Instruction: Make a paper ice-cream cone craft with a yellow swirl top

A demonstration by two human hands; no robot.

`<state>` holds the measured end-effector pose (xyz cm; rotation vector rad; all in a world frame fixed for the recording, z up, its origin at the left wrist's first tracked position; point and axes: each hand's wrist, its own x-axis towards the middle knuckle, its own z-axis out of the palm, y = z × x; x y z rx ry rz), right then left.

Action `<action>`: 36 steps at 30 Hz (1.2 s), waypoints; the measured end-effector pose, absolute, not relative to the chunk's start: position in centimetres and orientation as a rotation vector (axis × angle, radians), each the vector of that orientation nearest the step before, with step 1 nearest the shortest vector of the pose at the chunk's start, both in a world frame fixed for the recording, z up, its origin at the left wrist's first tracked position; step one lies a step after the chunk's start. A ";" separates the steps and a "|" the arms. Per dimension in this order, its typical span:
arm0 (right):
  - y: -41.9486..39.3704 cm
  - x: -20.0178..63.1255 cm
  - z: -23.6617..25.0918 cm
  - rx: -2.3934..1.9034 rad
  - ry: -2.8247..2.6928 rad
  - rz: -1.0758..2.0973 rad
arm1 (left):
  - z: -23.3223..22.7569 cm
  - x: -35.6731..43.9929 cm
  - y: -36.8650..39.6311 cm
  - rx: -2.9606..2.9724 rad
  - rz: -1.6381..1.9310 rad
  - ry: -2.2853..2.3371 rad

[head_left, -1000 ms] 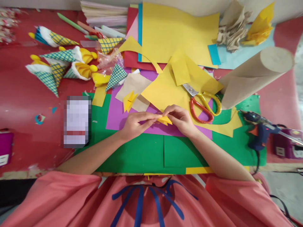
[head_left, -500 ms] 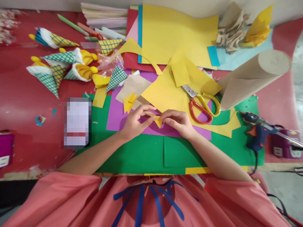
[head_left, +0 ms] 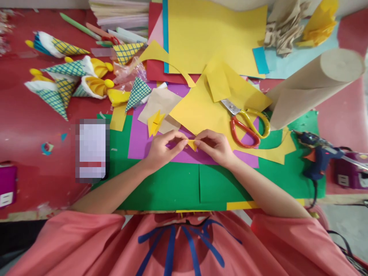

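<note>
No lettering can be read across the red table (head_left: pixel 43 176): white labels on a purple item (head_left: pixel 7 178) at lower left and a purple box (head_left: pixel 355 178) at far right are indistinct, and a phone-like rectangle (head_left: pixel 92 142) left of centre is pixelated.

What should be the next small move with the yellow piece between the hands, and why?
Probably a gentle press along the top edge of the small yellow piece: the left hand and right hand pinch it from opposite sides, and the folded yellow piece lying nearby shows pointed flaps.
</note>
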<state>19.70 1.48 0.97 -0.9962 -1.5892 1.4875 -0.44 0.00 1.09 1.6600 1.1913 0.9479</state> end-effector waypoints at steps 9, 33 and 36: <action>1.6 19.6 0.8 -0.977 -1.603 1.437 | 1.4 -0.4 0.0 1.627 0.960 1.134; 1.5 19.3 0.7 -1.029 -1.879 1.159 | 6.6 -6.1 4.3 2.378 0.348 1.733; 1.6 19.3 0.8 -0.993 -1.866 1.080 | 6.5 -6.6 4.2 2.331 0.002 1.778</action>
